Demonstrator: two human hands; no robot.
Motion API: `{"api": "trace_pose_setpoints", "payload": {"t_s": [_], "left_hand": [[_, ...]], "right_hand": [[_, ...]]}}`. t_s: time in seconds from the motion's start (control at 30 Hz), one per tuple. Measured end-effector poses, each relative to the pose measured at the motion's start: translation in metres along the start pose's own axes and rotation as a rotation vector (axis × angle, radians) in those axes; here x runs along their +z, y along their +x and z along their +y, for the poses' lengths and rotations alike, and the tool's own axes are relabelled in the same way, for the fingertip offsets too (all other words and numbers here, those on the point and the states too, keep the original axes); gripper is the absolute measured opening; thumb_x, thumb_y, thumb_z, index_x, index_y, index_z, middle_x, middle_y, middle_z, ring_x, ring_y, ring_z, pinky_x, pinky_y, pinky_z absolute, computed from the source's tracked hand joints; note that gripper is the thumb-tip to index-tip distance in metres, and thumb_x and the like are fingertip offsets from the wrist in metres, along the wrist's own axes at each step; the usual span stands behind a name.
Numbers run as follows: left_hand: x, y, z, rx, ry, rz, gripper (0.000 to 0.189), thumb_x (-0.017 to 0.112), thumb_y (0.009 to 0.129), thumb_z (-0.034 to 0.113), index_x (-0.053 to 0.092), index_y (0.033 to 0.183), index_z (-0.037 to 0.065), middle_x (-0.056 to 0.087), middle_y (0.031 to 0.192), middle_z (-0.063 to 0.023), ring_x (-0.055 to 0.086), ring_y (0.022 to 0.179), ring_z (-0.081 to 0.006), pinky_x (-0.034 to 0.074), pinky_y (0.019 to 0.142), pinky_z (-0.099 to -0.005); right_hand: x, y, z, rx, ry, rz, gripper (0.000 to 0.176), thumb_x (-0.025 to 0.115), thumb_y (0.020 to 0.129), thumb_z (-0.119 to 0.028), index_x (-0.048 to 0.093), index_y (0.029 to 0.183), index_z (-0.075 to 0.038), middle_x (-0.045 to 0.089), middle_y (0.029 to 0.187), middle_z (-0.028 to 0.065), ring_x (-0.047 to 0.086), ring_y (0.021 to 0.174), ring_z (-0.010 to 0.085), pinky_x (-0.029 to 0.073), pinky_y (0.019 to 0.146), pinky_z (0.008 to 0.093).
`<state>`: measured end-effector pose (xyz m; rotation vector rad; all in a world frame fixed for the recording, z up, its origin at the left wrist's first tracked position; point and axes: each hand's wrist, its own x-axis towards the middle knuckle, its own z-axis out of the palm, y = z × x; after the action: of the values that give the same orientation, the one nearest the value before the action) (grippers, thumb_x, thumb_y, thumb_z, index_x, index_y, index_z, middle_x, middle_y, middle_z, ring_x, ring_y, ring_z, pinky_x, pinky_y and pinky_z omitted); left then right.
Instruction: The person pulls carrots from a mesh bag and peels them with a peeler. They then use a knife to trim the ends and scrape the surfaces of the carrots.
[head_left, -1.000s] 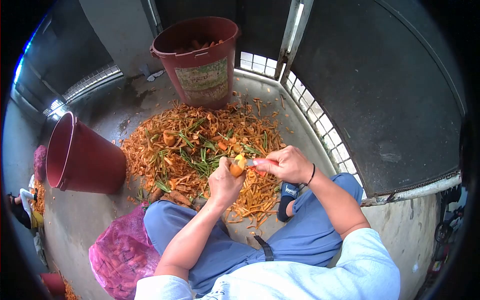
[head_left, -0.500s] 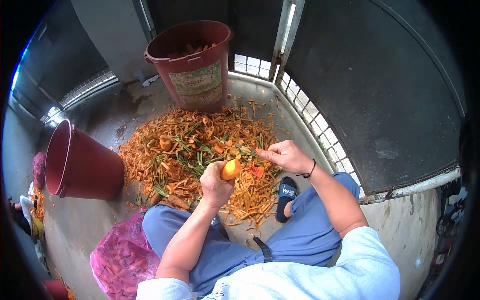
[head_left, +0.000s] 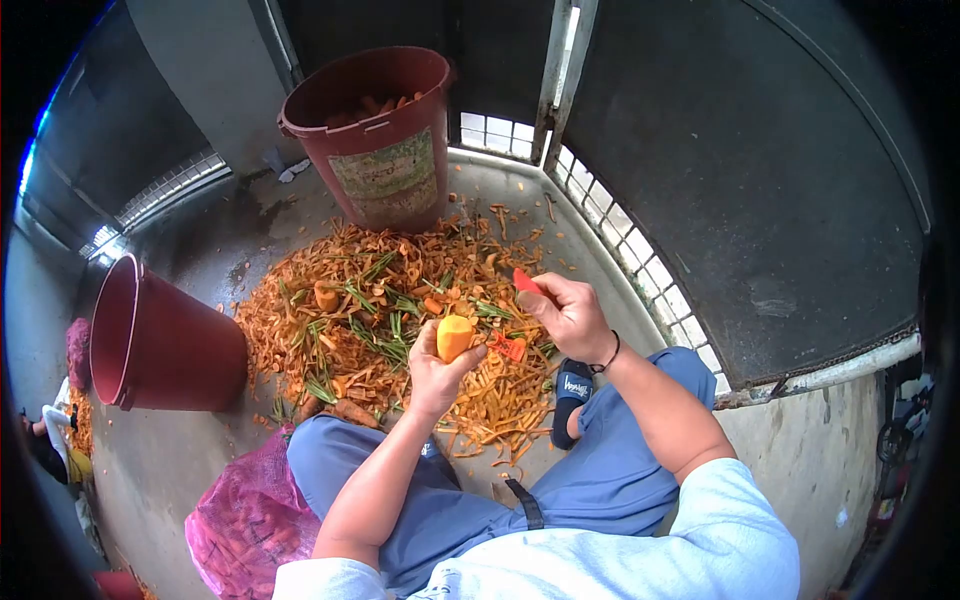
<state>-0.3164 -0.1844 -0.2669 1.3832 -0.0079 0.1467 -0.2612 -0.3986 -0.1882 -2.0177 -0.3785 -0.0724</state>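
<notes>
Two hands of yours meet above your lap: your left hand [head_left: 435, 375] wraps its fingers tight round a carrot [head_left: 455, 337], held upright. Just beside it, your right hand [head_left: 572, 318] pinches a red peeler [head_left: 524, 281]. Beyond, peelings [head_left: 370, 300] cover the floor [head_left: 200, 235] before a bucket [head_left: 385, 165].

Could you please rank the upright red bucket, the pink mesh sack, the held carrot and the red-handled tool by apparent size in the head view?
1. upright red bucket and pink mesh sack: similar, and the sack is nearer and partly hidden, so unranked
2. carrot
3. red-handled tool, mostly covered
</notes>
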Motion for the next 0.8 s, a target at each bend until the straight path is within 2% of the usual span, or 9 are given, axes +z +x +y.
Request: {"api": "trace_pose_setpoints", "payload": {"t_s": [0.03, 0.1, 0.17, 0.23, 0.3, 0.37, 0.4, 0.53, 0.8], "left_hand": [[0.000, 0.001, 0.003, -0.004, 0.001, -0.004, 0.039, 0.082, 0.081, 0.004, 0.059, 0.112, 0.007, 0.061, 0.096, 0.0007, 0.063, 0.078, -0.0127, 0.053, 0.062, -0.0286], [-0.002, 0.001, 0.010, -0.412, -0.475, -0.060, 0.036, 0.078, 0.085, 0.011, 0.059, 0.115, 0.009, 0.058, 0.091, 0.0008, 0.058, 0.071, -0.0102, 0.045, 0.054, -0.0257], [-0.002, 0.002, 0.016, -0.540, -0.620, -0.082, 0.037, 0.062, 0.098, 0.044, 0.058, 0.120, 0.015, 0.054, 0.082, -0.0002, 0.049, 0.058, -0.0113, 0.038, 0.048, -0.0262], [-0.010, 0.006, 0.007, -0.636, -0.812, -0.125, 0.049, 0.048, 0.102, 0.062, 0.058, 0.116, 0.016, 0.055, 0.081, -0.0014, 0.048, 0.056, -0.0133, 0.035, 0.048, -0.0281], [-0.011, 0.010, 0.002, -0.660, -0.786, -0.088, 0.053, 0.041, 0.103, 0.067, 0.059, 0.112, 0.018, 0.056, 0.078, -0.0026, 0.049, 0.057, -0.0159, 0.034, 0.049, -0.0296], [-0.007, 0.013, 0.001, -0.700, -0.767, -0.045, 0.052, 0.040, 0.104, 0.063, 0.060, 0.112, 0.016, 0.058, 0.079, -0.0032, 0.051, 0.057, -0.0166, 0.036, 0.049, -0.0304], [-0.006, 0.014, 0.000, -0.723, -0.755, -0.047, 0.051, 0.039, 0.105, 0.061, 0.060, 0.112, 0.015, 0.058, 0.079, -0.0035, 0.051, 0.058, -0.0163, 0.035, 0.047, -0.0295], [-0.001, 0.014, 0.005, -0.784, -0.724, 0.005, 0.046, 0.039, 0.107, 0.054, 0.059, 0.110, 0.013, 0.060, 0.080, -0.0052, 0.053, 0.055, -0.0163, 0.032, 0.042, -0.0268], [0.009, 0.011, 0.004, -0.842, -0.664, -0.064, 0.043, 0.038, 0.106, 0.049, 0.059, 0.109, 0.011, 0.061, 0.082, -0.0083, 0.055, 0.053, -0.0169, 0.035, 0.040, -0.0278]], "right_hand": [[0.000, -0.002, -0.002, -0.148, 0.084, 0.104, 0.043, 0.068, 0.098, -0.043, 0.073, 0.090, -0.001, 0.064, 0.066, 0.0152, 0.062, 0.059, 0.0228, 0.047, 0.058, 0.0387], [-0.015, 0.013, 0.013, 0.274, -0.398, -0.324, 0.034, 0.069, 0.097, -0.038, 0.073, 0.098, -0.003, 0.067, 0.074, 0.0196, 0.069, 0.068, 0.0323, 0.051, 0.063, 0.0405], [-0.016, 0.012, 0.023, 0.240, -0.401, -0.235, 0.033, 0.069, 0.098, -0.037, 0.074, 0.101, -0.005, 0.068, 0.076, 0.0202, 0.070, 0.071, 0.0319, 0.052, 0.066, 0.0406], [-0.021, 0.013, 0.010, 0.153, -0.278, -0.160, 0.032, 0.069, 0.097, -0.037, 0.074, 0.101, -0.006, 0.069, 0.078, 0.0194, 0.070, 0.072, 0.0318, 0.053, 0.067, 0.0406], [-0.014, 0.015, 0.009, 0.058, -0.143, -0.079, 0.032, 0.070, 0.097, -0.037, 0.075, 0.102, -0.006, 0.071, 0.080, 0.0185, 0.071, 0.074, 0.0317, 0.054, 0.068, 0.0406], [-0.009, 0.013, 0.019, -0.231, -0.102, -0.112, 0.030, 0.075, 0.094, -0.033, 0.076, 0.105, -0.006, 0.072, 0.079, 0.0110, 0.068, 0.067, 0.0222, 0.050, 0.061, 0.0361], [-0.009, 0.011, 0.016, -0.274, -0.137, -0.150, 0.030, 0.077, 0.091, -0.035, 0.078, 0.105, -0.008, 0.073, 0.081, 0.0091, 0.069, 0.069, 0.0235, 0.052, 0.062, 0.0359], [-0.013, 0.009, 0.001, -0.229, -0.303, -0.381, 0.030, 0.077, 0.089, -0.038, 0.079, 0.093, -0.008, 0.072, 0.080, 0.0099, 0.069, 0.070, 0.0272, 0.053, 0.063, 0.0367], [-0.011, 0.010, 0.011, -0.278, -0.301, -0.320, 0.039, 0.074, 0.090, -0.048, 0.075, 0.083, -0.010, 0.068, 0.073, 0.0102, 0.067, 0.067, 0.0303, 0.050, 0.060, 0.0425]]}}
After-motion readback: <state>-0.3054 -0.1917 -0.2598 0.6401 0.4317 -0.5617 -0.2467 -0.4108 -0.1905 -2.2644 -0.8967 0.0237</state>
